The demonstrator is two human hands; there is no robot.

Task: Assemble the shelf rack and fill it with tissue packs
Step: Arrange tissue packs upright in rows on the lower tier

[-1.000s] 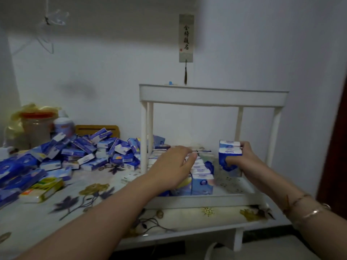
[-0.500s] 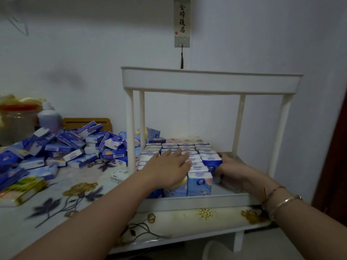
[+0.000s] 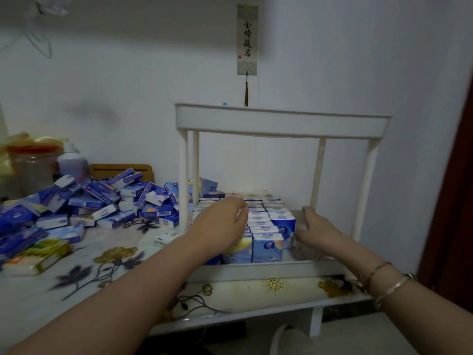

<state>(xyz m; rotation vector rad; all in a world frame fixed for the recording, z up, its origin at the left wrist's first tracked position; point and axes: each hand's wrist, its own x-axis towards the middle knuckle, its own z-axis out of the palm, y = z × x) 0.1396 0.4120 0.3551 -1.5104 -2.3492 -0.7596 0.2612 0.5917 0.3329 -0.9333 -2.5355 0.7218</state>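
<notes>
The right hand has lowered its tissue pack into the rack, fingers pressing it against the row the flat left hand steadies.

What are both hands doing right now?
Left hand: open, resting on the tissue packs.
Right hand: open, pressing against the side of the packs.

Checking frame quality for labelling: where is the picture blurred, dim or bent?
Head view: dim, bluish room light; left hand and the loose tissue packs at far left smear with motion blur; rack edges bow from the wide lens; right hand is sharper.
</notes>
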